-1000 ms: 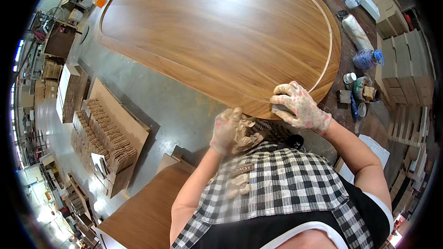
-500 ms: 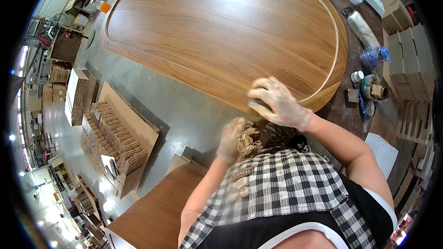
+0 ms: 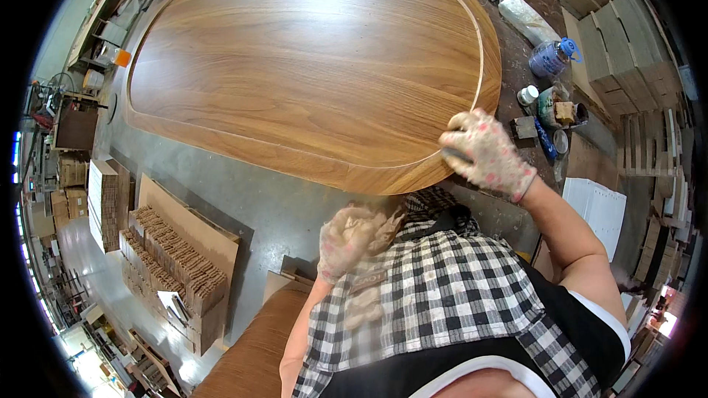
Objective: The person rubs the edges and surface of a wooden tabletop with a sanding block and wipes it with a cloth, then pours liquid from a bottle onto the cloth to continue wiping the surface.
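A large wood-grain panel with rounded corners [image 3: 295,66] lies before me, a pale line running round inside its edge. My right hand [image 3: 493,153], in a stained, pink-patterned glove, is at the panel's near right curve. Its fingers are curled over a small dark grey piece [image 3: 457,155]; the glove hides too much of it to tell its kind. Beside my checked apron, below the panel's near edge, my gloved left hand [image 3: 345,239] is closed on a crumpled tan cloth [image 3: 387,230]. This hand is slightly blurred.
Along the dark bench on the right stand a blue-capped bottle [image 3: 549,57], a white roll [image 3: 527,18], a small white jar [image 3: 527,96] and a grey block [image 3: 525,128]. Stacked cardboard pieces [image 3: 173,265] are on the left. A brown rounded surface [image 3: 254,343] is near my left arm.
My right hand has moved rightward along the panel's near edge to the curve, still holding the dark piece. My left hand has drawn left with the cloth. The whole view has shifted.
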`<state>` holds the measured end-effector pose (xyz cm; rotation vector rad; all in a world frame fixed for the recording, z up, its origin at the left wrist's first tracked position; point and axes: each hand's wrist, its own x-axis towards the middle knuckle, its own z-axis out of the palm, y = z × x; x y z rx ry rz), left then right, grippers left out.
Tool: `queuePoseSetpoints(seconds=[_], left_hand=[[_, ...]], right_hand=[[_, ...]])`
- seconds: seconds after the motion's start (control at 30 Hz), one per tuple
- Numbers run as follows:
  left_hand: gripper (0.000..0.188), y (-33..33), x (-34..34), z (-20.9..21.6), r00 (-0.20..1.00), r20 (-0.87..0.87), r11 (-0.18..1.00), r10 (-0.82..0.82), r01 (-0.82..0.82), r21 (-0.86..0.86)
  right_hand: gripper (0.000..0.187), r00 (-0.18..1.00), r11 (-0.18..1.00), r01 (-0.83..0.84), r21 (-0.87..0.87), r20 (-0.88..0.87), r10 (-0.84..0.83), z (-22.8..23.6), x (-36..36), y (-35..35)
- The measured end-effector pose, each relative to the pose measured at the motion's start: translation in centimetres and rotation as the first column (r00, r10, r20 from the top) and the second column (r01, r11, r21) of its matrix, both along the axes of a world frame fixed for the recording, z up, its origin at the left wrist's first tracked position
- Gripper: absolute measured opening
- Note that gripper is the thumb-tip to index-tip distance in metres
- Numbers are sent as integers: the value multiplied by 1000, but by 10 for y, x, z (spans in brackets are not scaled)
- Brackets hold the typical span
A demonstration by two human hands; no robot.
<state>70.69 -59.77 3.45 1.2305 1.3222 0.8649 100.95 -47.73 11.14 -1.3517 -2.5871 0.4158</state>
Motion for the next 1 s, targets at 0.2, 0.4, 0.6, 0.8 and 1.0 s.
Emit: queuePoseSetpoints(seconds=[0.2,0.4,0.6,0.8,1.0], left_hand=[[12,37,23,52,997,-19,979,77,-72,192],[15,45,20,29,984,-36,979,174,-169,117],[13,49,23,20,972,-149,970,183,-154,188],[19,53,20,34,965,-31,954,262,-254,163],[10,50,14,41,973,19,964,229,-229,138]], right_hand=[[13,993,993,120,18,-23,-120,-19,-48,-14],[16,989,997,82,-1,-127,-81,-21,-70,-16],[17,990,989,138,53,23,-139,-17,-60,-22],[19,977,998,44,55,-210,-32,-33,-106,-15],[18,988,989,139,45,58,-141,-15,-59,-22]])
